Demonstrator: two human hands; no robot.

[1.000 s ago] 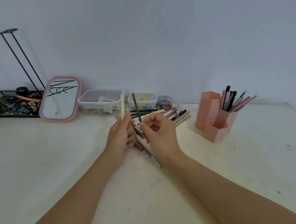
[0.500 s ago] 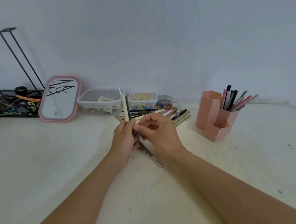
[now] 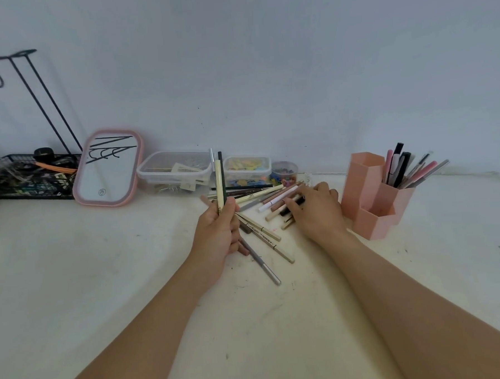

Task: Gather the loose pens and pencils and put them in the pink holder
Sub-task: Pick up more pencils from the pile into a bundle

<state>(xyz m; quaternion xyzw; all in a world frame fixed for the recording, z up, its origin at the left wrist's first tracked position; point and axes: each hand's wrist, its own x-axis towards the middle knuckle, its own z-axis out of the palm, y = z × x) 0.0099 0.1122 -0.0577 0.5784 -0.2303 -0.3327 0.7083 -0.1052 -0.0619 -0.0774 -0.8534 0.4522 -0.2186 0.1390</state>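
Observation:
My left hand [image 3: 218, 234] grips a small bundle of pens [image 3: 220, 179] that stands upright, one cream and one dark, with a thin silver tip behind. A grey pen [image 3: 261, 264] pokes out below that hand, resting on the table. My right hand [image 3: 316, 212] lies palm down on the loose pile of pens and pencils [image 3: 269, 200], fingers spread over a black pen [image 3: 291, 208]; I cannot tell whether it grips one. The pink holder [image 3: 371, 200] stands just right of that hand, with several pens in its back compartment.
Against the wall stand a pink-framed mirror [image 3: 108, 167], a clear lidded box [image 3: 174, 171], a smaller box of coloured clips [image 3: 247, 169] and a little jar [image 3: 284, 170]. A black wire rack [image 3: 25, 178] fills the far left. The white table [image 3: 103, 284] reaches toward me.
My right hand let go of the dark pen, left it in the left hand's bundle, and moved right onto the pile beside the holder. The left hand stayed in place.

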